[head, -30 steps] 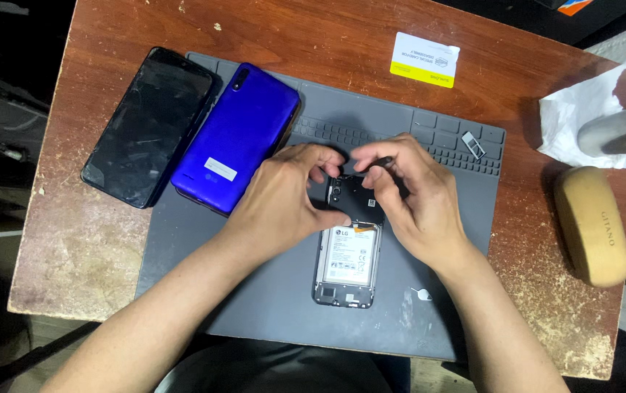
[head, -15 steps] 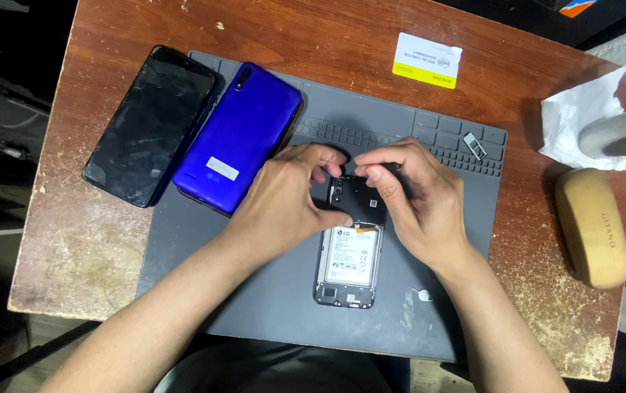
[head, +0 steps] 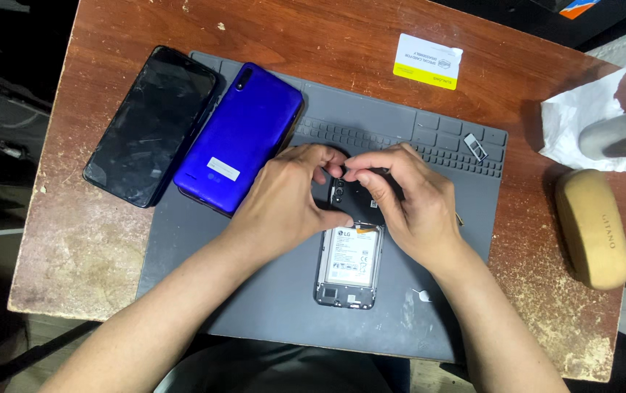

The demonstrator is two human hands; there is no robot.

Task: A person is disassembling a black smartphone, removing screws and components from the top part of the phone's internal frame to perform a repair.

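An opened phone [head: 349, 266] lies on a grey work mat [head: 255, 306], its white battery showing. Both of my hands meet at its upper end. My left hand [head: 284, 200] grips the left side of the black inner cover [head: 353, 204] over the camera area. My right hand [head: 407, 200] pinches the same cover at its top edge with thumb and forefinger. Whether the cover is lifted off the phone cannot be made out under the fingers.
A blue phone back cover [head: 244, 135] and a black phone screen [head: 153, 124] lie at the left. A small metal tray [head: 475, 146] and a pin [head: 424, 295] rest on the mat. A yellow-white card [head: 428, 61], crumpled tissue [head: 579, 120], tan case [head: 593, 225] and metal cylinder [head: 622, 131] sit at right.
My fingers have shifted slightly on the black cover at the phone's top; the thumbs now pinch closer together. The phone and other things stay put.
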